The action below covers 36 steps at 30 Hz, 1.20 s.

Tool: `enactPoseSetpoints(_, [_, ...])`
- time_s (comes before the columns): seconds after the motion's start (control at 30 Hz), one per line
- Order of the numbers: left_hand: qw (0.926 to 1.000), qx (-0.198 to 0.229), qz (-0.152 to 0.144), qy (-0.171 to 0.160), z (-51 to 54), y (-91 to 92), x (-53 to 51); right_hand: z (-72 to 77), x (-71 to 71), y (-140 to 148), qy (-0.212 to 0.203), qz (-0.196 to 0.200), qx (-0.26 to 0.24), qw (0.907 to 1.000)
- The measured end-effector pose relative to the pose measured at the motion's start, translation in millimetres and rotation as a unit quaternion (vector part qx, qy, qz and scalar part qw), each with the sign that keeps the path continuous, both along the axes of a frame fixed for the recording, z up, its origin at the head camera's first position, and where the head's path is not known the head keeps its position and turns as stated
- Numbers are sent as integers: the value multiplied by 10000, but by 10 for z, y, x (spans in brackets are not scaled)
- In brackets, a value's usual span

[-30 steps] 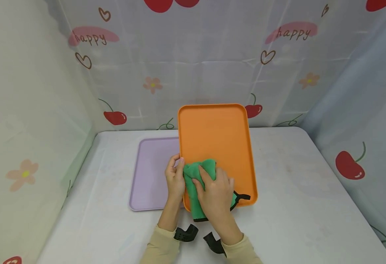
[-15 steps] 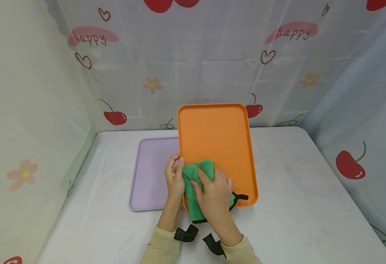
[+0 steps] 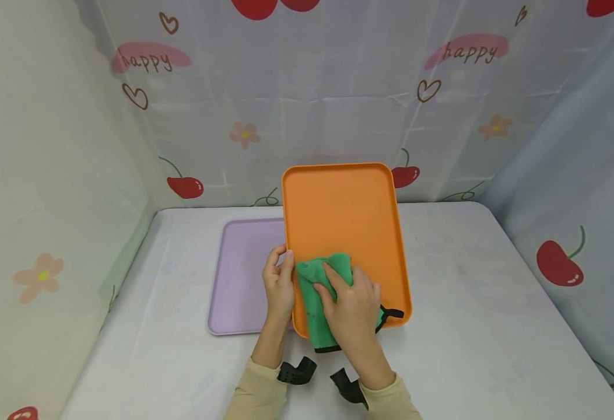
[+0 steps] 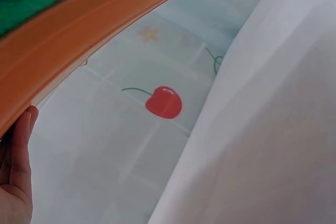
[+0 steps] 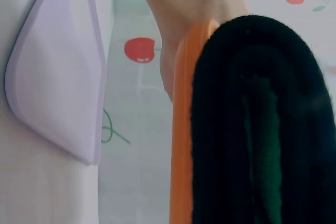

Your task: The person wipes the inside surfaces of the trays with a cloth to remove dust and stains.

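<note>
Orange tray [image 3: 338, 216] (green cloth [image 3: 318, 306] against it)

The raised tray [image 3: 340, 210] stays above the table [image 3: 469, 291], cloth [image 3: 318, 309] between it and the right hand [image 3: 354, 303] — left hand [image 3: 279, 287] at its left edge; another tray [image 3: 244, 274] (partly hidden) lies leftward on the table.

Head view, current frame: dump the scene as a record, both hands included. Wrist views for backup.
left hand: holds left edge of orange tray
right hand: holds green cloth against orange tray
orange tray: raised, apart from purple tray
green cloth: black-edged, over lower part of orange tray
purple tray: on white table, partly hidden behind orange tray
backdrop: curtain with cherries, flowers, hearts, "happy"
</note>
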<state>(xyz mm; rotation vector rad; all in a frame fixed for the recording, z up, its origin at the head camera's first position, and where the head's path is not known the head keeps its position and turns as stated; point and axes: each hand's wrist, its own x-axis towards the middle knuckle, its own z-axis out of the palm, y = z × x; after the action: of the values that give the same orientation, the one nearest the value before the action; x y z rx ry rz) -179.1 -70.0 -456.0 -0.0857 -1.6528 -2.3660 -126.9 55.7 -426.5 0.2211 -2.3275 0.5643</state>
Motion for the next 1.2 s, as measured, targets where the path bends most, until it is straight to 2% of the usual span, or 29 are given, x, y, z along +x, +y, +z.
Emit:
enactPoseSetpoints(0.13, [9998,-136,143,59,5,-5,-2,9,-13,91,-79,-130,-56,9999])
enactPoseSetpoints(0.27, [9996,-149,243,-18,6,-17,-5,8,-30,194,-184,-286,-129,9993])
enactPoseSetpoints(0.63, [9995,-150,258,-74,14,-58,-7,-39,-67,498,-352,-799,-354,9956])
enactPoseSetpoints(0.87, [9993,-199,312,-112,13,-74,-14,-51,-73,686,-636,-1154,-494,9900])
enactPoseSetpoints(1.2, [9994,-183,302,-55,6,-79,-14,-69,-50,710,-869,-1318,-666,9852])
